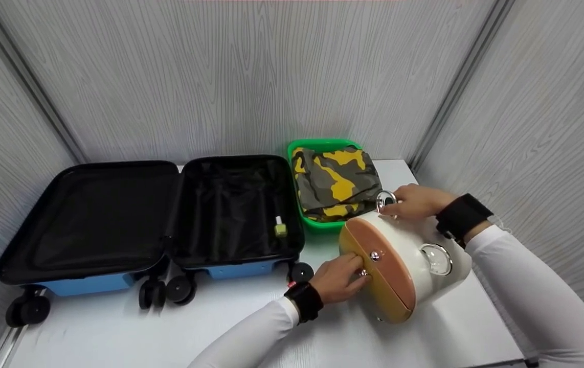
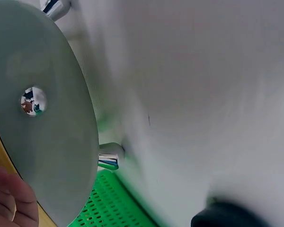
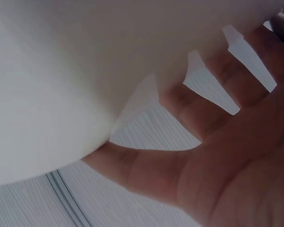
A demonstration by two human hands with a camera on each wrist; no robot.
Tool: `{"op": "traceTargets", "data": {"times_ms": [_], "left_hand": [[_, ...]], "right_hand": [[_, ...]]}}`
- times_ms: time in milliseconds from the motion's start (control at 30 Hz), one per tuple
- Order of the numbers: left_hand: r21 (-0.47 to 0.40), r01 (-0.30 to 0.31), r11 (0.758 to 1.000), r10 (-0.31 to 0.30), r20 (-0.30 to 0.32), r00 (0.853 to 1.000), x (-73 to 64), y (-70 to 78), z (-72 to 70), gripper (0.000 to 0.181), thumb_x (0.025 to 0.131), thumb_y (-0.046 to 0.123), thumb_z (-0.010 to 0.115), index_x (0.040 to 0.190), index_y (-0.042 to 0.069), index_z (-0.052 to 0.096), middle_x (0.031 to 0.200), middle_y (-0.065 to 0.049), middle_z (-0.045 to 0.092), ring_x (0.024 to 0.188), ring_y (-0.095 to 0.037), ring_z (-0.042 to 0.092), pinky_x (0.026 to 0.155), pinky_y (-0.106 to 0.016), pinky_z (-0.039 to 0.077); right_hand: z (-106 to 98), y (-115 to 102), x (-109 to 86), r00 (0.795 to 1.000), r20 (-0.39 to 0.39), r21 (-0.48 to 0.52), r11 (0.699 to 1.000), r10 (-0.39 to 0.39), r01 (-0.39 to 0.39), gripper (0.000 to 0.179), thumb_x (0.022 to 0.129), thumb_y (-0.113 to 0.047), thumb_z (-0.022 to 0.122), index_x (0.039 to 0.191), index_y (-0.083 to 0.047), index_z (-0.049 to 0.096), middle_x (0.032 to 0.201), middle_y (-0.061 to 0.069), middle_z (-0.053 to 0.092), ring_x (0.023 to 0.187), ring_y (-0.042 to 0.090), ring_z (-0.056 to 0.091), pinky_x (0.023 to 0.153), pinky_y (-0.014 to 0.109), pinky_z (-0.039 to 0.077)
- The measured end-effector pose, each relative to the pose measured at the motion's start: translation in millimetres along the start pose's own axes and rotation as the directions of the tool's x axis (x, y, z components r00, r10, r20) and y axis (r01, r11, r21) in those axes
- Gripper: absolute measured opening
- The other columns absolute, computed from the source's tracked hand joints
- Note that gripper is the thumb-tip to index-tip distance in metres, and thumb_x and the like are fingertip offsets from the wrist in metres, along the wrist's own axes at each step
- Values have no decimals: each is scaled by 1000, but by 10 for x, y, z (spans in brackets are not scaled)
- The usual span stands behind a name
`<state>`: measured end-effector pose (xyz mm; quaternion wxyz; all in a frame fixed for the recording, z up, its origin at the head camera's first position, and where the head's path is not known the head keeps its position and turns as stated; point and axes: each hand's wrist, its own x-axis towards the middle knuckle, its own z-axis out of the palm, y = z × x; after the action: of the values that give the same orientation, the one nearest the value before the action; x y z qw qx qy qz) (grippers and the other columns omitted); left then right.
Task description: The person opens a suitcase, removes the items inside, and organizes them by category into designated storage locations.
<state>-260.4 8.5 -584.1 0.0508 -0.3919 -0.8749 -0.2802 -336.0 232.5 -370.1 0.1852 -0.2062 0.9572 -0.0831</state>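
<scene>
A white rounded drawer box (image 1: pixel 425 286) with an orange drawer front (image 1: pixel 389 260) and a yellow one (image 1: pixel 356 250) lies tilted on the table at the right. My left hand (image 1: pixel 337 278) pinches the small silver knob (image 1: pixel 363 273) of the yellow drawer between thumb and fingers. In the left wrist view, a grey-green drawer front (image 2: pixel 47 61) with its own round knob (image 2: pixel 33 101) shows beside the yellow edge. My right hand (image 1: pixel 417 201) rests on the box's white side next to a chrome ring (image 1: pixel 386 199); its fingers spread over the curved surface in the right wrist view.
An open blue suitcase (image 1: pixel 241 271) with black lining lies at the left, a small yellow-green bottle (image 1: pixel 280 227) in its right half. Behind the drawer box, a green basket (image 1: pixel 322 226) holds folded camouflage cloth (image 1: pixel 340 179). Wooden-grain walls (image 1: pixel 251 76) enclose the table.
</scene>
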Motion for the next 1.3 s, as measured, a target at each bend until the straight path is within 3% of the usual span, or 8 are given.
{"op": "traceTargets", "data": {"times_ms": [300,433,533,633,733,867,1000,1300], "left_hand": [[39,20,999,-20,-13,1000,-5,56,63,27,110,43,57,105,17,62,104,3,60,93,-13,57,77,-26,47],[49,43,998,-44,6,999,-10,47,63,29,110,47,59,108,18,63,106,3,60,94,-12,58,77,-26,48],[116,51,992,-54,27,998,-24,13,62,29,105,48,69,109,19,65,104,5,63,92,-11,62,74,-27,50],[213,60,975,-73,55,996,-40,-22,87,28,101,47,74,99,19,69,94,5,70,85,-14,69,69,-33,54],[247,90,965,-114,86,990,-48,-42,139,34,101,47,73,82,18,68,80,2,73,75,-20,72,63,-39,55],[173,137,975,-159,122,980,-42,-47,206,42,101,43,73,69,18,60,71,0,69,68,-22,69,60,-40,52],[63,159,985,-166,118,979,-27,-45,214,43,97,35,78,63,17,57,63,3,63,61,-17,61,58,-35,47],[-83,218,972,-206,134,969,-65,-66,138,45,92,24,76,58,19,47,55,12,40,53,-9,40,51,-25,29]], "right_hand": [[-7,19,-13,1000,22,36,999,3,-4,35,105,-41,62,77,-21,56,76,-4,49,71,15,48,68,33,40],[6,18,-32,1000,18,17,1000,15,-15,38,105,-49,63,83,-18,63,83,-1,57,77,17,53,71,34,42],[31,18,-52,1000,19,15,1000,25,-25,44,101,-58,69,92,-15,69,94,4,67,85,20,59,77,36,46],[70,33,-66,999,37,53,998,29,-31,52,94,-62,76,103,-12,69,103,7,71,93,21,62,84,37,49],[100,46,-80,998,61,93,995,29,-34,59,90,-63,81,110,-10,65,107,8,71,97,22,63,87,37,49],[116,48,-96,996,78,123,992,31,-40,61,89,-61,83,113,-9,64,107,8,72,98,22,63,87,37,50],[112,43,-103,997,69,113,993,31,-38,60,90,-61,83,114,-8,64,106,9,71,98,23,63,87,38,50],[101,2,-98,997,61,70,996,42,-46,61,91,-65,79,111,-8,65,106,8,70,98,24,62,89,42,51]]}}
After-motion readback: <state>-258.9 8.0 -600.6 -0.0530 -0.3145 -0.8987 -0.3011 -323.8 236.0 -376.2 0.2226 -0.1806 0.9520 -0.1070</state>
